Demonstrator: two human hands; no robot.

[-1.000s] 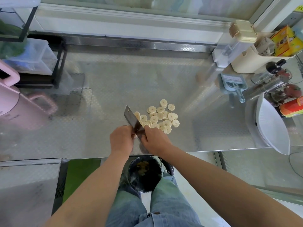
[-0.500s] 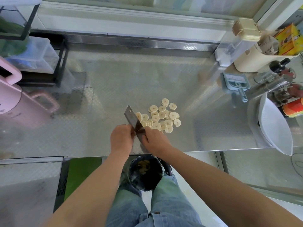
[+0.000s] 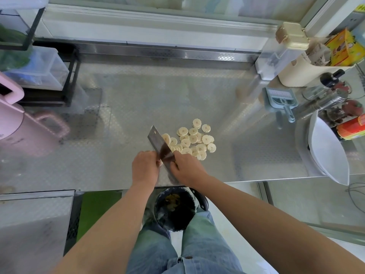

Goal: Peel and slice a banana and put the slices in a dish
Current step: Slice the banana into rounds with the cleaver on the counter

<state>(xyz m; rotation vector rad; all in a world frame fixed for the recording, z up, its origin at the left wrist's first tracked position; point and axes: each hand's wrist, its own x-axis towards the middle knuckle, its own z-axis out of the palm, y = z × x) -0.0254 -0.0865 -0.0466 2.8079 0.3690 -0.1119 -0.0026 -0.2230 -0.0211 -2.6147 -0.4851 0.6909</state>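
Note:
Several pale round banana slices [image 3: 194, 140] lie in a loose pile on the steel counter [image 3: 122, 119]. A cleaver [image 3: 158, 142] stands on edge just left of the pile, its blade pointing away from me. My right hand [image 3: 187, 169] grips the cleaver at its near end, the handle hidden under the fingers. My left hand [image 3: 145, 168] sits curled against the blade's left face; whatever is under its fingers is hidden. A white dish [image 3: 329, 155] leans at the counter's right edge, apart from the slices.
A pink jug [image 3: 23, 131] stands at the left, with a black rack and clear boxes [image 3: 45, 72] behind it. Bottles, a red can [image 3: 353, 127], a blue scoop [image 3: 280, 99] and a cream caddy [image 3: 304, 74] crowd the back right. A black bin [image 3: 175, 208] sits below the counter edge.
Both hands and the cleaver stay in almost the same spot beside the slices; only the view shifts slightly.

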